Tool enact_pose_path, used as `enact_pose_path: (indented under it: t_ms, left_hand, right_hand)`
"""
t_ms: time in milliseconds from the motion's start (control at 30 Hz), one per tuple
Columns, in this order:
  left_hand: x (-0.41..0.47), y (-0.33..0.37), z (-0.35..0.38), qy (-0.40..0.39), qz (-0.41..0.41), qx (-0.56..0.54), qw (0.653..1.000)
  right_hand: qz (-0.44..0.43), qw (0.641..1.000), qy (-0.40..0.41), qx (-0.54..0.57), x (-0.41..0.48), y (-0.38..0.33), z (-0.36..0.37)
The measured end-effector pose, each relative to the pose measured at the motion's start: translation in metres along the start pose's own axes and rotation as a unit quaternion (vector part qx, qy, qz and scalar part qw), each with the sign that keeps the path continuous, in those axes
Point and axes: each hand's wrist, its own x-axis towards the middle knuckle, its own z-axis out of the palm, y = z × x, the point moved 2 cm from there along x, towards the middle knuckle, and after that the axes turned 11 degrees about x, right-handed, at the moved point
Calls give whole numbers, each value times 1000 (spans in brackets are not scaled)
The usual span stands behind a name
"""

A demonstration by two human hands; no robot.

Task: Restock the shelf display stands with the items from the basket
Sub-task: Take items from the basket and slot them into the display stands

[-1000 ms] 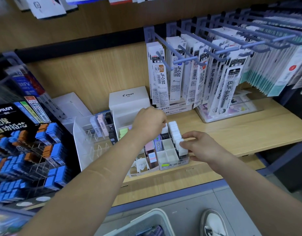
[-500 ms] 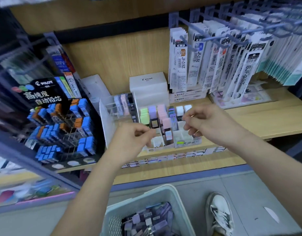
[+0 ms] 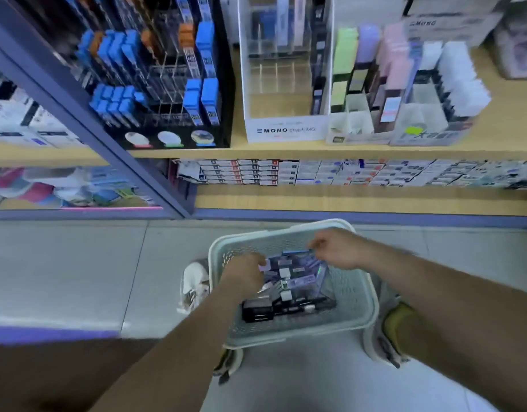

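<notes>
Hands (image 3: 244,275) (image 3: 336,248) now in basket (image 3: 353,292), grips blurred

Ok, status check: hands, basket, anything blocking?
Left hand on the packs in basket, grip unclear. Right hand pinches one pack's edge. Nothing in the way.

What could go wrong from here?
1. The small purple and black packs lie jumbled in the pale perforated plastic basket; the left hand and right hand may grab mixed kinds or drop some.
2. The basket sits on the floor beside a white shoe; a step might kick it.
</notes>
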Motion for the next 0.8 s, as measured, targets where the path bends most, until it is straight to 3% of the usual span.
enact_pose_path:
  t_ms: [233,367,533,800]
  left_hand:
    - [47,-8,60,-39,-34,69,996]
    - [50,-13,89,-19,3,163,986]
    - [44,-6,109,-6,-4,167,986]
    - [51,-7,105,-38,-8,102,994]
  right_hand:
    - [18,994,1,-104,76,58,71]
    - [14,983,38,-178,91,72,91]
    - [0,985,52,-167,96,88,103]
    - [-26,963,23,-266,93,80,112]
